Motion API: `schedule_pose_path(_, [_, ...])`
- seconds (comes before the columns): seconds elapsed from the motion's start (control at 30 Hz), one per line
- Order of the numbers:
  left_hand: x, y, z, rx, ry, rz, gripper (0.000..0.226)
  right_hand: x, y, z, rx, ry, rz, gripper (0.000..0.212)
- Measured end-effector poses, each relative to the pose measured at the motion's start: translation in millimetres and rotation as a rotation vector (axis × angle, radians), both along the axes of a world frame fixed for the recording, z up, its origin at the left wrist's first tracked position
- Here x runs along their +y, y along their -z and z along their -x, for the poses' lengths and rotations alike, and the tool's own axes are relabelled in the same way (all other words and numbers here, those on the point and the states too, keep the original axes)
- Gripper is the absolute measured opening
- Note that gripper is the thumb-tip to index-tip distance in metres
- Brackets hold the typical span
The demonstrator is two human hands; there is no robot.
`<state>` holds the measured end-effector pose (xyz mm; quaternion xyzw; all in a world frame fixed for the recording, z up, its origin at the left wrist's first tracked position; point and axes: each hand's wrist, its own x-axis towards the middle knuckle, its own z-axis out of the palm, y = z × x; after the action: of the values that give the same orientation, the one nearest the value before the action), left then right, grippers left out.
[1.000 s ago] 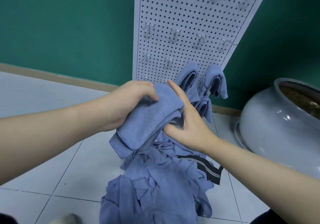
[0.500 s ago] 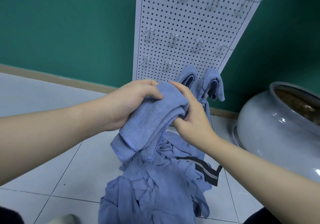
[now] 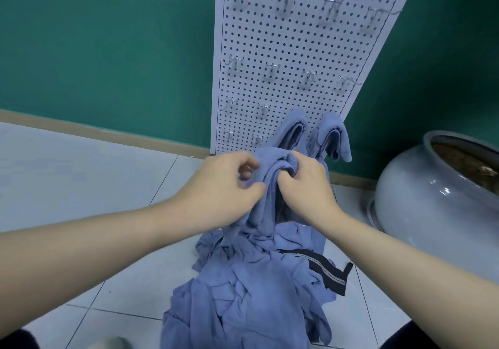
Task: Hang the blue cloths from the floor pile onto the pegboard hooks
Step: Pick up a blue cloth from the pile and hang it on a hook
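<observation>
Both hands hold one folded blue cloth in front of the white pegboard. My left hand pinches its left side, and my right hand grips the folded top from the right. The cloth droops down toward the pile of blue cloths on the floor tiles. Two blue cloths hang on low hooks of the pegboard: one just behind my hands, another to its right. Several bare metal hooks stick out higher up the board.
A large grey ceramic pot stands on the floor at the right. A black strap with grey stripes lies in the pile. The green wall and a wooden skirting board run behind. Pale floor tiles spread to the left.
The cloth has been turned from a slanted fold to hang upright between both hands. My right hand moved from its underside to grip the top. The hands sit closer to the pegboard's lower hooks.
</observation>
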<state>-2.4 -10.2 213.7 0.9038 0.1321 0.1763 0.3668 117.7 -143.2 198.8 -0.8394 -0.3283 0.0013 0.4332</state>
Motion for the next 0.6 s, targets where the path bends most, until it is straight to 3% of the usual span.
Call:
schedule_pose_path(0.23, [-24.7,29.3,3.0,0.004,-0.057,-0.087,0.036,-3.6,2.8,6.1,0.136,-0.027,0.039,0.027])
schedule_pose_path(0.43, [-19.9,17.7,-15.6,-0.057,-0.153,-0.133,0.024,-5.6,0.1,5.3,0.145,0.004,-0.020,0.004])
schedule_pose_path(0.6, [-17.4,4.8,-43.1,-0.125,-0.162,-0.262,0.021,-7.9,-12.4,-6.7,0.050,0.122,-0.105,0.030])
